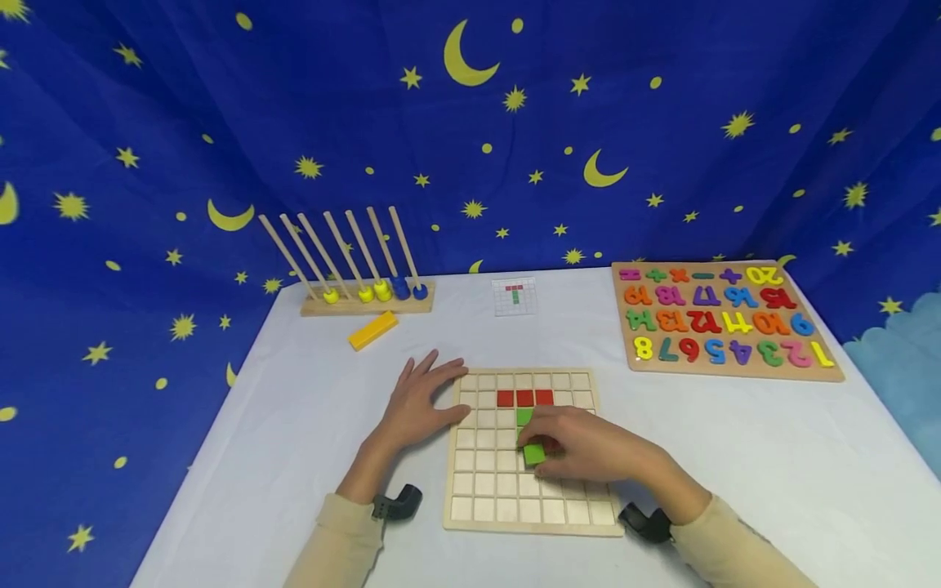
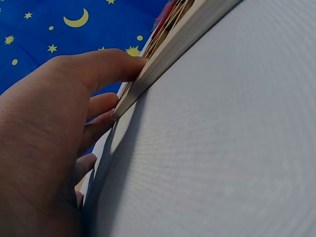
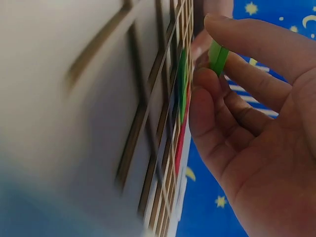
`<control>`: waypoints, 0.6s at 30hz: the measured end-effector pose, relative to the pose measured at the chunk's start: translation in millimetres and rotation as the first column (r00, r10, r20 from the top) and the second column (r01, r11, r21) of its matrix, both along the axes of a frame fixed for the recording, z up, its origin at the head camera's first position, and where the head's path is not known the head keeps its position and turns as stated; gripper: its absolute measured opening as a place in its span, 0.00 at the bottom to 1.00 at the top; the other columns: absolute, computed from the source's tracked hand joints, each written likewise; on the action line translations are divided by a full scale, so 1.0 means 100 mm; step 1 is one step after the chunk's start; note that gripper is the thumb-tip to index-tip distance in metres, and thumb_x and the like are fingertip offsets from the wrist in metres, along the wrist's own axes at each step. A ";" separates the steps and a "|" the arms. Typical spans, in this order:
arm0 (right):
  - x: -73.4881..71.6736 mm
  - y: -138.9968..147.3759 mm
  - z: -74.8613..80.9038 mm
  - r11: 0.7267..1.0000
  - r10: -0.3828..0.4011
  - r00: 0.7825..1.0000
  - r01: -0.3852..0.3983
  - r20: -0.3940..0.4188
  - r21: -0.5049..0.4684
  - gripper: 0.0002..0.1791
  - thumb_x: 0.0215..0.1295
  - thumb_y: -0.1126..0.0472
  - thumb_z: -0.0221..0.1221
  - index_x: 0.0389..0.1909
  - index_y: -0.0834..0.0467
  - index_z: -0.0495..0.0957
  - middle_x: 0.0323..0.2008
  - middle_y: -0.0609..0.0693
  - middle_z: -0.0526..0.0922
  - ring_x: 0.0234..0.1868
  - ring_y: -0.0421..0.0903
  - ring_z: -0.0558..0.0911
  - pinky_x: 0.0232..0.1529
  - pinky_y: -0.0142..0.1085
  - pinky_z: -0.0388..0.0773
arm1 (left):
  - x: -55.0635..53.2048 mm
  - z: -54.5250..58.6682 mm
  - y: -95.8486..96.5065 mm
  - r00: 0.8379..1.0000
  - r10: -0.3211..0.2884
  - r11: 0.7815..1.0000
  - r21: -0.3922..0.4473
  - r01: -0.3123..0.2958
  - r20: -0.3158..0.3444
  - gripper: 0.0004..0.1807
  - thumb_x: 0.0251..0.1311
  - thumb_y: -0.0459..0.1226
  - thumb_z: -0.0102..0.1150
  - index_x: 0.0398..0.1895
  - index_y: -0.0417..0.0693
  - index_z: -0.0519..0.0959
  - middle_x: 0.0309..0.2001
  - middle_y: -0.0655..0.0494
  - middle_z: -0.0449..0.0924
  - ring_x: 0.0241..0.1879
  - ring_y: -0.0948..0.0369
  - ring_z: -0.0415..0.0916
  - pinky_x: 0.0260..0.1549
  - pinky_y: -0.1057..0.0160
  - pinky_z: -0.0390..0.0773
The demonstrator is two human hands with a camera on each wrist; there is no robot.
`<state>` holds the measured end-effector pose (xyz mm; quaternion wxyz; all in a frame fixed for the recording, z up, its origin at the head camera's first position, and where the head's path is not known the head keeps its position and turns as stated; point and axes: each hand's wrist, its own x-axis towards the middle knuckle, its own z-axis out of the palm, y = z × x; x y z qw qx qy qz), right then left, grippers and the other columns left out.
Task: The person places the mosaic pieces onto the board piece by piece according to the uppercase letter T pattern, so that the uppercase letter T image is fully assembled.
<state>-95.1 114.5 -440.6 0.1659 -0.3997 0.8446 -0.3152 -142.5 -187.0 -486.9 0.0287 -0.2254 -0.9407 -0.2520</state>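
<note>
A wooden grid board (image 1: 483,485) lies on the white table. Three red tiles (image 1: 524,398) form a row in its upper part, and a green tile (image 1: 524,416) sits below the middle one. My right hand (image 1: 588,445) is over the board and pinches a green square tile (image 3: 218,58) between thumb and fingertips, raised off the grid in the right wrist view. The fingers hide some cells beneath them. My left hand (image 1: 417,407) has its fingers spread at the board's left edge, and in the left wrist view its thumb (image 2: 116,66) touches the wooden rim.
A small pattern card (image 1: 514,297) with a red and green T lies behind the board. At back left are a peg counting stand (image 1: 367,305) with yellow and blue beads and a yellow-orange block (image 1: 373,330). A wooden number puzzle (image 1: 724,322) lies at back right.
</note>
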 end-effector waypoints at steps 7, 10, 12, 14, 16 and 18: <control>0.03 -0.13 -0.03 1.000 0.015 0.999 -0.015 -0.043 0.014 0.15 0.57 0.55 0.68 0.46 0.46 0.81 0.41 0.35 0.75 0.37 0.36 0.74 0.42 0.31 0.75 | -0.01 0.00 -0.03 1.000 0.002 1.000 -0.019 -0.003 -0.008 0.34 0.53 0.60 0.63 0.64 0.63 0.73 0.66 0.68 0.66 0.72 0.55 0.47 0.70 0.45 0.37; 0.03 -0.13 -0.04 1.000 0.010 0.998 -0.008 -0.065 0.028 0.15 0.56 0.54 0.68 0.46 0.47 0.81 0.42 0.35 0.75 0.38 0.36 0.74 0.43 0.32 0.75 | -0.01 0.01 -0.03 1.000 0.003 1.000 -0.014 -0.003 -0.006 0.34 0.53 0.60 0.63 0.63 0.63 0.73 0.66 0.67 0.67 0.72 0.55 0.47 0.69 0.45 0.37; 0.04 -0.13 -0.04 0.999 0.008 0.997 -0.005 -0.074 0.036 0.15 0.56 0.54 0.68 0.45 0.47 0.81 0.42 0.35 0.75 0.38 0.35 0.73 0.44 0.33 0.75 | -0.01 0.01 -0.03 1.000 0.003 1.000 -0.011 -0.003 -0.005 0.34 0.53 0.60 0.63 0.63 0.62 0.73 0.66 0.67 0.67 0.72 0.55 0.47 0.69 0.45 0.37; 0.04 -0.13 -0.05 0.999 0.006 0.997 -0.002 -0.076 0.042 0.16 0.56 0.53 0.69 0.45 0.46 0.81 0.42 0.35 0.75 0.39 0.35 0.73 0.45 0.33 0.75 | -0.01 0.01 -0.02 1.000 0.001 1.000 -0.005 -0.001 -0.005 0.34 0.52 0.59 0.64 0.63 0.62 0.73 0.66 0.66 0.67 0.72 0.54 0.47 0.69 0.45 0.37; 0.04 -0.13 -0.06 0.999 0.004 0.997 -0.001 -0.077 0.047 0.16 0.55 0.52 0.69 0.46 0.46 0.81 0.42 0.35 0.75 0.39 0.35 0.73 0.46 0.34 0.75 | -0.01 0.01 -0.02 1.000 -0.001 1.000 -0.002 0.001 -0.005 0.34 0.52 0.59 0.64 0.63 0.62 0.73 0.66 0.66 0.67 0.72 0.54 0.48 0.69 0.45 0.37; 0.04 -0.12 -0.06 0.999 0.004 0.997 0.000 -0.077 0.050 0.17 0.55 0.52 0.69 0.46 0.46 0.81 0.43 0.35 0.75 0.40 0.34 0.73 0.46 0.34 0.75 | -0.01 0.00 -0.01 1.000 -0.006 1.000 0.002 0.006 -0.002 0.34 0.53 0.59 0.63 0.64 0.62 0.73 0.66 0.66 0.67 0.72 0.53 0.48 0.69 0.44 0.37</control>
